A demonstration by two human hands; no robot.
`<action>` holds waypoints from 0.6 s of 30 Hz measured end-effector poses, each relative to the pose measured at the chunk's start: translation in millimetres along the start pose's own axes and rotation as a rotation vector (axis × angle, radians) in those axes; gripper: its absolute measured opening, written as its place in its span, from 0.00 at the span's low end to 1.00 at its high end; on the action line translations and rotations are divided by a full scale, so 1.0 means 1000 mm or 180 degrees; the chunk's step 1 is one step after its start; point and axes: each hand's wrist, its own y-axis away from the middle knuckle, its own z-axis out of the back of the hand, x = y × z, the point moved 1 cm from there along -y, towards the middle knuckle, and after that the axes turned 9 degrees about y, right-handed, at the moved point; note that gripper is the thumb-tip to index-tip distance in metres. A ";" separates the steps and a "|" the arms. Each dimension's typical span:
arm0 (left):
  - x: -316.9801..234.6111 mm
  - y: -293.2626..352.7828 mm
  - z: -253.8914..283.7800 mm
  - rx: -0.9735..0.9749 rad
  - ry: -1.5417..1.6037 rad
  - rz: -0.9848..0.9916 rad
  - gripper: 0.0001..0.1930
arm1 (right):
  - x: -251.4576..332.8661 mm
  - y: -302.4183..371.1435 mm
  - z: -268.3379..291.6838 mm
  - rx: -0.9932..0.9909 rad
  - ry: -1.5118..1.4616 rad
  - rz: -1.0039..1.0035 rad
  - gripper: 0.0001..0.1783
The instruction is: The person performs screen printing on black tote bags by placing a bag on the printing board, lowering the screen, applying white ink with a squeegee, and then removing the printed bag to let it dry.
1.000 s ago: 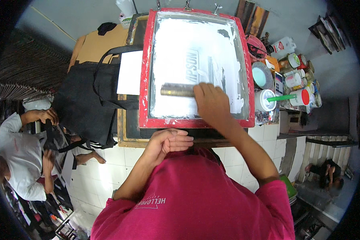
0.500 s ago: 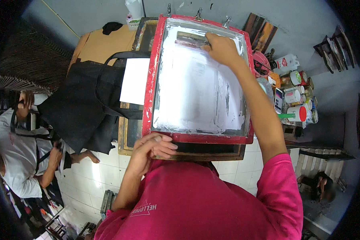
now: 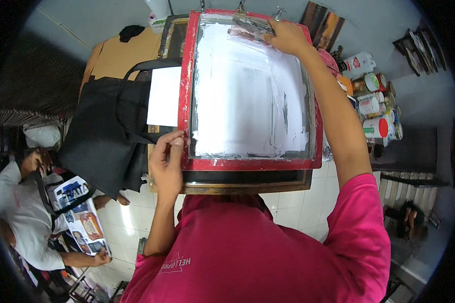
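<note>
A screen printing frame (image 3: 187, 101) with red rails lies in front of me, its mesh coated in white ink (image 3: 237, 96). At its far end, my right hand (image 3: 288, 38) is closed round the right end of a worn, ink-stained squeegee (image 3: 250, 28), which rests on the mesh. My left hand (image 3: 168, 164) is at the frame's near left corner, its fingertips pinching the left red rail. A darker wooden-edged frame or board (image 3: 227, 188) shows beneath the near rail.
Black fabric bags (image 3: 98, 126) and a white sheet (image 3: 163, 96) lie to the left. Paint tubs (image 3: 373, 128) and a white bottle (image 3: 360, 61) crowd the right. Another person (image 3: 25, 202) at far left holds a printed bag (image 3: 83, 217). Someone else (image 3: 408, 219) is low at far right.
My left hand has gone from the near rail to the left rail. My right hand and the squeegee have shifted slightly right along the far end. The other person's printed bag has come into view.
</note>
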 end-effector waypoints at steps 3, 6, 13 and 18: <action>0.002 -0.012 -0.009 0.0299 -0.1139 -0.1074 0.14 | 0.002 0.024 -0.003 -0.0005 -0.0087 -0.0221 0.28; 0.015 -0.017 -0.012 0.0515 -0.1379 -0.1480 0.16 | 0.019 0.070 0.006 0.0218 -0.0088 -0.0643 0.27; 0.041 -0.024 -0.007 0.0939 -0.1023 -0.1580 0.19 | 0.075 0.176 0.036 0.0569 -0.0164 -0.1368 0.23; 0.041 -0.025 0.000 0.0987 -0.0772 -0.1537 0.20 | 0.131 0.232 0.052 0.0605 -0.0212 -0.1851 0.20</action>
